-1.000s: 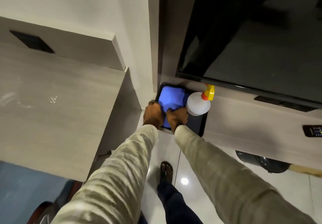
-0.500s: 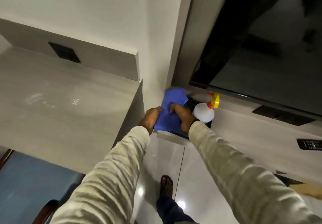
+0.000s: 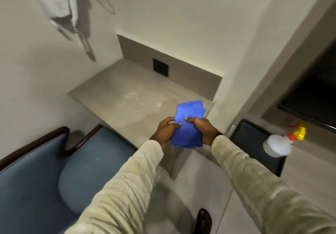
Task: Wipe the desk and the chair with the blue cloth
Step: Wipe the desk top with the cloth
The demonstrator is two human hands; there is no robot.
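Observation:
The folded blue cloth is held in the air over the near right corner of the grey desk. My left hand grips its left edge and my right hand grips its right edge. Wet patches shine on the desk top near its middle. The chair, with a blue padded seat and back and dark wooden arms, stands at the lower left, pushed against the desk's front edge.
A black tray lies on the low shelf at the right, with a white spray bottle with a yellow trigger on it. A dark screen hangs above the shelf. A white wall-mounted hairdryer is at the upper left. My foot is on the tiled floor.
Both hands lifted the blue cloth off the black tray and carried it left over the desk corner. My view swung left, bringing the desk, chair and hairdryer into view.

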